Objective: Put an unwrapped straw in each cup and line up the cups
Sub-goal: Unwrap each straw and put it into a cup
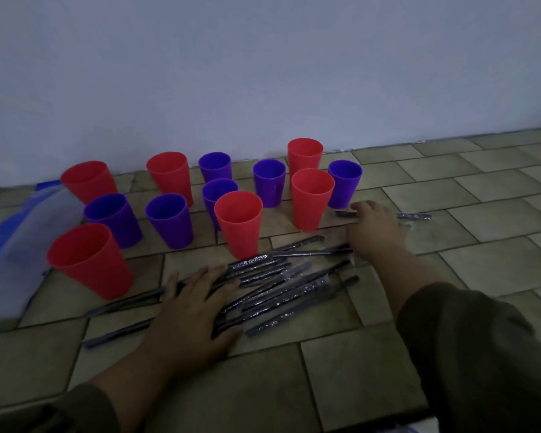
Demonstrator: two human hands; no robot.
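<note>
Several red cups (238, 223) and purple cups (169, 219) stand upright and empty, scattered on the tiled floor near the wall. In front of them lies a loose pile of dark straws in clear wrappers (281, 289). My left hand (194, 310) lies flat, fingers spread, on the left part of the pile. My right hand (372, 232) reaches forward beside a red cup (311, 198), its fingers curled over a single wrapped straw (414, 215) lying apart from the pile. Whether the fingers grip that straw is unclear.
A white and blue plastic bag (16, 245) lies on the floor at the left, touching the nearest red cup. A plain wall (263, 73) rises just behind the cups. Tiled floor (481, 214) extends to the right.
</note>
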